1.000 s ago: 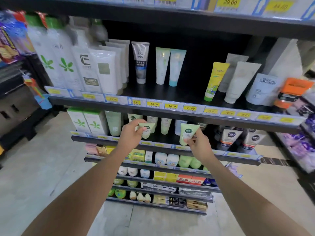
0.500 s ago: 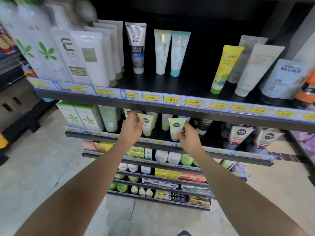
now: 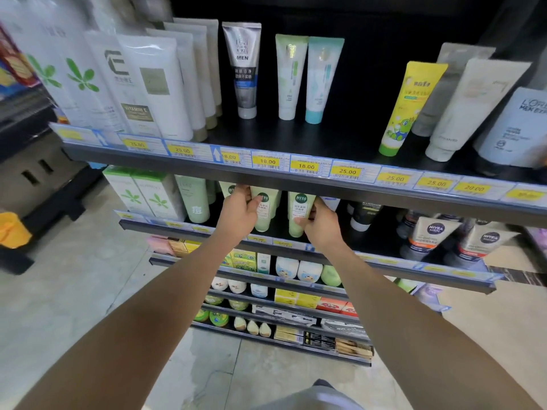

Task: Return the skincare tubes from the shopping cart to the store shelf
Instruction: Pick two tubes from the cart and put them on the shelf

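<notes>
Currently, a pale green tube (image 3: 264, 213) is being gripped by the left hand (image 3: 238, 217) on the second shelf (image 3: 381, 255); a matching green tube (image 3: 299, 213) is being clasped by the right hand (image 3: 321, 227) just beside it. Both tubes are being held upright, cap down, under the price-tag rail (image 3: 307, 167).

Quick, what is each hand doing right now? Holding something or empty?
Left hand: closed on a pale green tube, at the second shelf.
Right hand: closed on another pale green tube beside it.
</notes>
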The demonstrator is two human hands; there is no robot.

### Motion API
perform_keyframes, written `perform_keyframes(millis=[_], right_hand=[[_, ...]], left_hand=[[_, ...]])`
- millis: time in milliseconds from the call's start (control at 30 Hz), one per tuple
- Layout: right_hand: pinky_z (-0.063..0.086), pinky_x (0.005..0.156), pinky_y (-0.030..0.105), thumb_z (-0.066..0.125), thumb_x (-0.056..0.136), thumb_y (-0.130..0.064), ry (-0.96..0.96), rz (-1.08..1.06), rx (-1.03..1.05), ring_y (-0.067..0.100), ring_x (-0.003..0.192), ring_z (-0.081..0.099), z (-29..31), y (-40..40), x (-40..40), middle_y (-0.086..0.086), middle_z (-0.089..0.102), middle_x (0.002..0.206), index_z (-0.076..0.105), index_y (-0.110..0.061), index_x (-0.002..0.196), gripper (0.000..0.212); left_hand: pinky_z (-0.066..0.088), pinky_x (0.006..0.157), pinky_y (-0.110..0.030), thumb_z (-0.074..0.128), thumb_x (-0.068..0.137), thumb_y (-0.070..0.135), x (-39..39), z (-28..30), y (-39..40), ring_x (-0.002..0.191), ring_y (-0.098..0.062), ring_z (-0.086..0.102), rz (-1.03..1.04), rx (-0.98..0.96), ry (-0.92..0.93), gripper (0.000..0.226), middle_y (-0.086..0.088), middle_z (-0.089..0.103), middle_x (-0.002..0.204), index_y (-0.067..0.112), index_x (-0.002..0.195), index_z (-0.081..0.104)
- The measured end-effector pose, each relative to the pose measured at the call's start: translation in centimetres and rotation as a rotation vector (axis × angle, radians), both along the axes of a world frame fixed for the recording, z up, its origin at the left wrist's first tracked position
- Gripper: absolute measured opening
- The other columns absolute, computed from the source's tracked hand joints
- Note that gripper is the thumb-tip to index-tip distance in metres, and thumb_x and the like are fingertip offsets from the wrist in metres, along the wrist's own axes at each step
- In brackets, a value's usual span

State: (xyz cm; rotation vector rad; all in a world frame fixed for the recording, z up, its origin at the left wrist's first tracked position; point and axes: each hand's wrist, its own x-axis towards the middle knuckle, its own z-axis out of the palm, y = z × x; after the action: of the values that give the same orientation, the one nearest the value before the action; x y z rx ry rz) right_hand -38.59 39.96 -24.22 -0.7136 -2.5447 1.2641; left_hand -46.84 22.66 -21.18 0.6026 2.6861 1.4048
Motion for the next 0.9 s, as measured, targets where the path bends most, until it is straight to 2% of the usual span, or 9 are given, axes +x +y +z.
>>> perform_keyframes(millis=[100,200,533,900], right_hand=[[0.051,0.099,0.043,0.074,0.085,-0.02,0.0,0.001,0.015,0.024,0.113,0.063,-0.42,-0.15,-0.24,0.006,0.068,0.121,0.055,-0.013,0.121,0.042],[0.051,0.097,0.044,0.075,0.084,-0.02,0.008,-0.002,0.025,0.024,0.111,0.064,-0.74,-0.32,-0.26,0.005,0.068,0.12,0.056,-0.014,0.121,0.042],[0.051,0.098,0.044,0.076,0.084,-0.021,-0.02,0.026,0.002,0.023,0.11,0.065,-0.44,-0.2,-0.64,0.005,0.069,0.119,0.057,-0.014,0.121,0.042],[0.048,0.101,0.042,0.071,0.088,-0.02,-0.048,0.06,0.031,0.025,0.116,0.061,-0.06,-0.34,-0.48,0.006,0.066,0.126,0.056,-0.012,0.127,0.042]], left_hand=[[0.043,0.089,-0.024,0.058,0.097,0.019,-0.29,-0.04,0.09,0.106,-0.017,0.065,-0.004,0.058,-0.039,0.021,-0.004,0.072,0.11,0.005,0.113,0.058],[0.042,0.093,-0.023,0.059,0.096,0.016,-0.25,0.08,0.12,0.109,-0.018,0.065,-0.006,0.068,-0.047,0.022,-0.005,0.072,0.112,0.004,0.114,0.06],[0.043,0.095,-0.028,0.054,0.097,0.008,-0.09,0.35,0.24,0.108,-0.023,0.064,0.018,0.078,-0.061,0.016,-0.008,0.071,0.111,0.005,0.111,0.062],[0.037,0.088,-0.022,0.05,0.1,0.012,0.34,0.92,0.22,0.097,-0.014,0.058,0.023,-0.01,-0.053,0.02,-0.001,0.068,0.106,0.004,0.114,0.062]])
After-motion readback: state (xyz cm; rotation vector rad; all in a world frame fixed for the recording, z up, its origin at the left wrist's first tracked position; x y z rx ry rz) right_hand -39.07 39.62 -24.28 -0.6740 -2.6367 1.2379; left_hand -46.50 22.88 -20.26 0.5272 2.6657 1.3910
